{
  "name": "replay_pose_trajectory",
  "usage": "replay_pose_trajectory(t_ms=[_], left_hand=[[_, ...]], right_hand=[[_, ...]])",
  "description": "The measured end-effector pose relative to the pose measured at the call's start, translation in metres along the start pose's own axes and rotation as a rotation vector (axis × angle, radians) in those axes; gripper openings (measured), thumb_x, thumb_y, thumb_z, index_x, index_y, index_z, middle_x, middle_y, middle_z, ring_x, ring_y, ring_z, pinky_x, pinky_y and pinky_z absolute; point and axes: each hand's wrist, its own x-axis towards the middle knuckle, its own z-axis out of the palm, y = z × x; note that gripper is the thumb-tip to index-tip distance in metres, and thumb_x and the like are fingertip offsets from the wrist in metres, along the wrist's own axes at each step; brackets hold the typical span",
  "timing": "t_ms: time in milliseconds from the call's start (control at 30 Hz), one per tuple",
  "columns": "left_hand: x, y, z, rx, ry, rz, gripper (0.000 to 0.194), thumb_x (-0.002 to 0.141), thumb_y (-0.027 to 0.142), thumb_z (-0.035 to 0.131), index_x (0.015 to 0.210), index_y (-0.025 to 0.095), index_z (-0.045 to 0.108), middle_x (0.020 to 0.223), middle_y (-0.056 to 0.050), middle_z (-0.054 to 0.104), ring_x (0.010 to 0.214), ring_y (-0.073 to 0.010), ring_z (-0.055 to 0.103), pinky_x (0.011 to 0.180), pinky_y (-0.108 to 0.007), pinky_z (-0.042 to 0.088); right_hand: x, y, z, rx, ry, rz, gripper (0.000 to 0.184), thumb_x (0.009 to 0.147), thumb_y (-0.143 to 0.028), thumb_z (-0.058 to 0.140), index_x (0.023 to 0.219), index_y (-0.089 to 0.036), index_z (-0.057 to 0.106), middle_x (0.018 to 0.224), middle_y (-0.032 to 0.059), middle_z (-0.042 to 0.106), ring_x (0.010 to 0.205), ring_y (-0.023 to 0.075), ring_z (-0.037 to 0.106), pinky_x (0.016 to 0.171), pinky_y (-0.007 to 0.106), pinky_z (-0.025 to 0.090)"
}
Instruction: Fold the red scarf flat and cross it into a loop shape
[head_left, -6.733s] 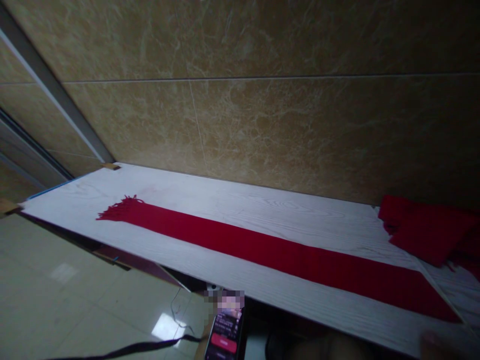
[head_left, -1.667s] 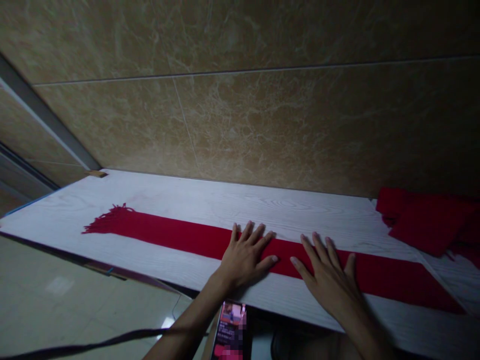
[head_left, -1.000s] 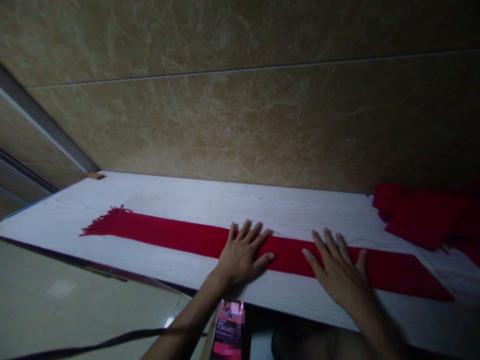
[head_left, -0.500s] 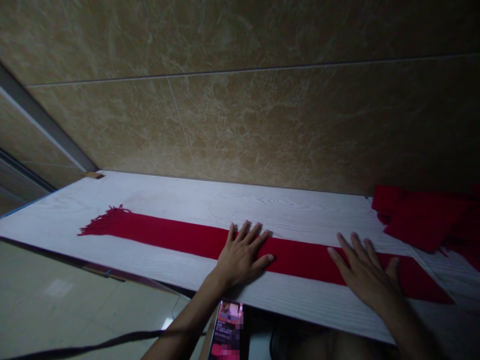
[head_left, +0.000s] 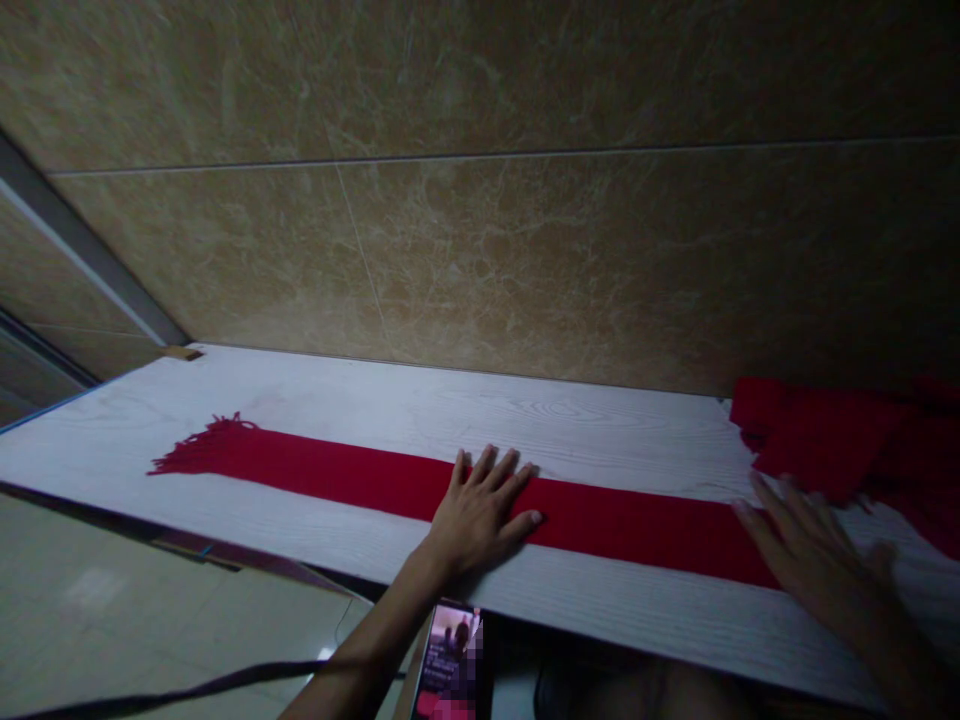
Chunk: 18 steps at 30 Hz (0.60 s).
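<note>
A long red scarf (head_left: 637,522) lies flattened along the white wood-grain table (head_left: 337,380), its fringed end at the left. My left hand (head_left: 480,515) rests spread on the scarf's middle, fingertips reaching past its far edge. Over the scarf's right part is my right hand (head_left: 825,560), fingers stretched and apart, slightly blurred; it covers the scarf's right end. Whether the right palm presses on the cloth I cannot tell. Neither hand grips anything.
A heap of red cloth (head_left: 825,435) lies at the table's back right, close to my right fingers. Brown marbled wall panels (head_left: 480,250) rise behind the table. A lit phone (head_left: 446,660) sits below the front edge, near my left forearm. A dark strap (head_left: 210,690) crosses the lower left.
My right hand has slid to the right along the scarf, toward its right end. My left hand stays spread at the same spot on the scarf.
</note>
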Motion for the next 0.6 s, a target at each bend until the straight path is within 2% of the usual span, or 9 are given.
replay_pose_trajectory(t_ms=[67, 167, 200, 300, 433, 500, 600], left_hand=[[0.000, 0.000, 0.000, -0.005, 0.000, 0.006, 0.073, 0.099, 0.075, 0.028, 0.161, 0.037, 0.033, 0.170, -0.002, 0.026, 0.160, -0.0351, 0.013, 0.127, -0.069, 0.009], [0.000, 0.001, -0.001, -0.009, -0.009, -0.010, 0.073, 0.099, 0.075, 0.028, 0.161, 0.037, 0.033, 0.171, -0.002, 0.025, 0.160, -0.0351, 0.012, 0.127, -0.069, 0.008], [0.000, 0.001, -0.002, -0.010, -0.014, -0.014, 0.073, 0.099, 0.075, 0.028, 0.161, 0.037, 0.032, 0.171, -0.002, 0.025, 0.160, -0.0351, 0.012, 0.127, -0.069, 0.007], [0.000, 0.002, -0.003, -0.016, -0.020, -0.008, 0.074, 0.099, 0.076, 0.027, 0.161, 0.036, 0.033, 0.170, -0.001, 0.026, 0.160, -0.0353, 0.013, 0.127, -0.070, 0.008], [-0.001, 0.004, -0.005, -0.016, -0.004, -0.009, 0.073, 0.099, 0.075, 0.027, 0.161, 0.036, 0.034, 0.170, -0.003, 0.027, 0.160, -0.0360, 0.015, 0.126, -0.071, 0.009], [-0.001, 0.004, -0.006, -0.018, -0.003, -0.010, 0.073, 0.099, 0.075, 0.029, 0.161, 0.036, 0.034, 0.170, -0.003, 0.028, 0.160, -0.0358, 0.015, 0.126, -0.071, 0.010], [-0.002, 0.003, -0.005, -0.017, 0.001, 0.001, 0.072, 0.099, 0.074, 0.031, 0.161, 0.037, 0.033, 0.169, -0.003, 0.029, 0.160, -0.0356, 0.016, 0.126, -0.071, 0.011]], right_hand=[[-0.002, 0.007, -0.003, -0.045, -0.054, -0.022, 0.059, 0.090, -0.036, 0.032, 0.132, -0.022, 0.071, 0.164, 0.0151, 0.040, 0.156, 0.0456, 0.014, 0.116, 0.082, 0.007], [-0.001, 0.016, -0.005, -0.115, -0.183, 0.014, 0.060, 0.092, -0.035, 0.030, 0.136, -0.023, 0.068, 0.163, 0.0155, 0.040, 0.153, 0.0466, 0.025, 0.113, 0.084, 0.017], [0.000, 0.019, -0.004, -0.136, -0.190, 0.019, 0.060, 0.093, -0.034, 0.029, 0.138, -0.023, 0.067, 0.164, 0.0157, 0.039, 0.153, 0.0469, 0.026, 0.111, 0.085, 0.021], [0.005, 0.025, 0.000, -0.180, -0.110, -0.090, 0.062, 0.094, -0.027, 0.023, 0.137, -0.023, 0.069, 0.168, 0.0153, 0.031, 0.155, 0.0508, 0.015, 0.104, 0.090, 0.022], [0.014, 0.025, 0.012, -0.162, -0.105, -0.024, 0.064, 0.097, -0.029, 0.019, 0.142, -0.023, 0.064, 0.166, 0.0147, 0.037, 0.153, 0.0458, 0.025, 0.109, 0.082, 0.028], [0.020, 0.027, 0.015, -0.142, -0.086, -0.087, 0.067, 0.095, -0.024, 0.017, 0.140, -0.023, 0.066, 0.166, 0.0114, 0.038, 0.155, 0.0429, 0.022, 0.113, 0.080, 0.025], [0.029, 0.031, 0.016, -0.097, -0.067, -0.109, 0.062, 0.096, -0.031, 0.021, 0.139, -0.024, 0.066, 0.165, 0.0118, 0.040, 0.157, 0.0409, 0.020, 0.116, 0.077, 0.025]])
